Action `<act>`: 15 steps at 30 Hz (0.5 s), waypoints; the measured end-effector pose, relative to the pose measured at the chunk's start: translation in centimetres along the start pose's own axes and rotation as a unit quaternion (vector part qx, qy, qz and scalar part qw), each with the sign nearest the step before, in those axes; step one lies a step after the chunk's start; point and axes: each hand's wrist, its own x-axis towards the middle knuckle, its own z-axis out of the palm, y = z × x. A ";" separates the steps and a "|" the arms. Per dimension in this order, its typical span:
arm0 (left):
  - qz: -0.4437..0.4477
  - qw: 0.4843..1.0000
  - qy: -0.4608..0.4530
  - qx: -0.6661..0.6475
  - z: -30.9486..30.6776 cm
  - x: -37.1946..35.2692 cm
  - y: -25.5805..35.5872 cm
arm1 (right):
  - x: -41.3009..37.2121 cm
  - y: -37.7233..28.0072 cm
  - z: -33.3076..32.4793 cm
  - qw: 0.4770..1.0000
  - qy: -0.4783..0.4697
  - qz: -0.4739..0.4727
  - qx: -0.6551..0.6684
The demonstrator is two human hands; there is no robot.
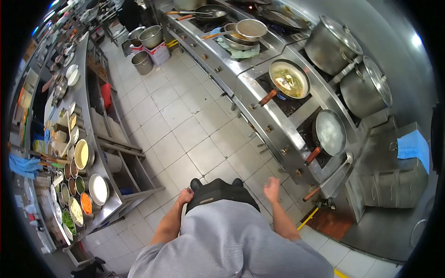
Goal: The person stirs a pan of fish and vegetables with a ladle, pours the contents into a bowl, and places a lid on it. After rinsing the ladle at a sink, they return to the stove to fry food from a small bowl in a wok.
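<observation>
- Right hand: lower centre of frame, raised free, fingers loosely spread, holding nothing.
- Handle: just right of that hand, at the stove edge. Wooden end points toward the fingers, long axis rising to the upper right. Near, not touching.
- Wok: above the handle.
- Left hand: lower centre-left, fingers curled shut against trousers, farther from the handle.
- Tubs: lower left, on the counter.

A pale tiled floor is flanked by a steel bench and a steel stove range.
</observation>
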 end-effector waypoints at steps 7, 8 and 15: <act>0.027 0.998 0.053 -0.011 -5.6 -0.1 -4.9 | -3.8 -2.3 13.0 0.941 -0.285 0.115 0.140; 0.027 0.998 0.056 -0.018 -6.4 -0.1 -5.9 | -3.4 -2.7 12.6 0.935 -0.297 0.142 0.135; -0.048 0.987 0.128 -0.084 -8.9 -1.4 -15.4 | -2.2 -6.7 11.8 0.893 -0.328 0.286 0.116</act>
